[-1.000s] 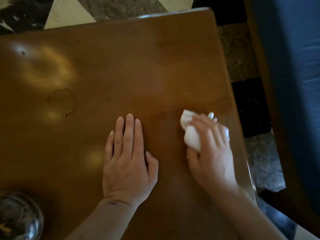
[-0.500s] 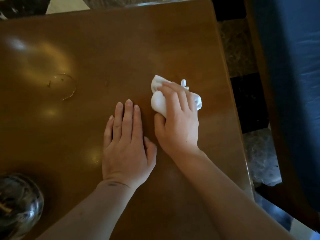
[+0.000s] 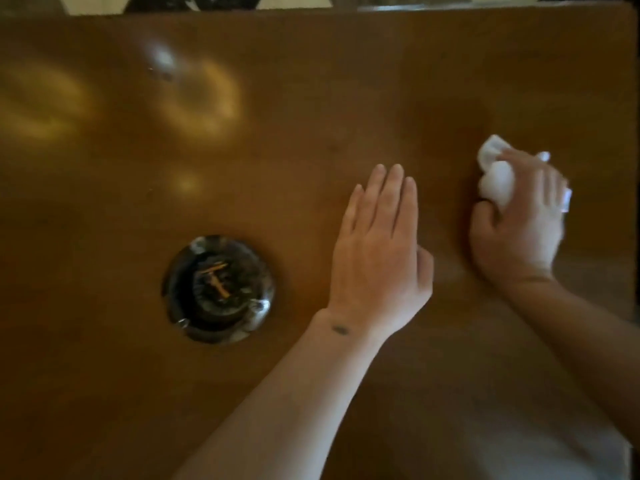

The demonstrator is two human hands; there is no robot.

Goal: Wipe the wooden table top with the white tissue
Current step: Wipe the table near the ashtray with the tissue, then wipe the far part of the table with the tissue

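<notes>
The brown wooden table top (image 3: 277, 133) fills almost the whole head view. My right hand (image 3: 519, 223) is at the right, fingers curled over a crumpled white tissue (image 3: 495, 178) and pressing it on the wood; the hand is blurred. Part of the tissue pokes out past the fingers on both sides. My left hand (image 3: 379, 251) lies flat on the table, palm down, fingers together, holding nothing, a hand's width left of the right hand.
A round dark glass ashtray (image 3: 218, 289) with cigarette butts in it stands on the table just left of my left wrist. Bright reflections lie on the far left wood. The table's far edge (image 3: 311, 10) runs along the top, tiled floor beyond.
The view has swung left, so the ashtray is fully in sight and the table's right edge and blue cloth are gone. My right hand has carried the tissue away from the left hand, to the right.
</notes>
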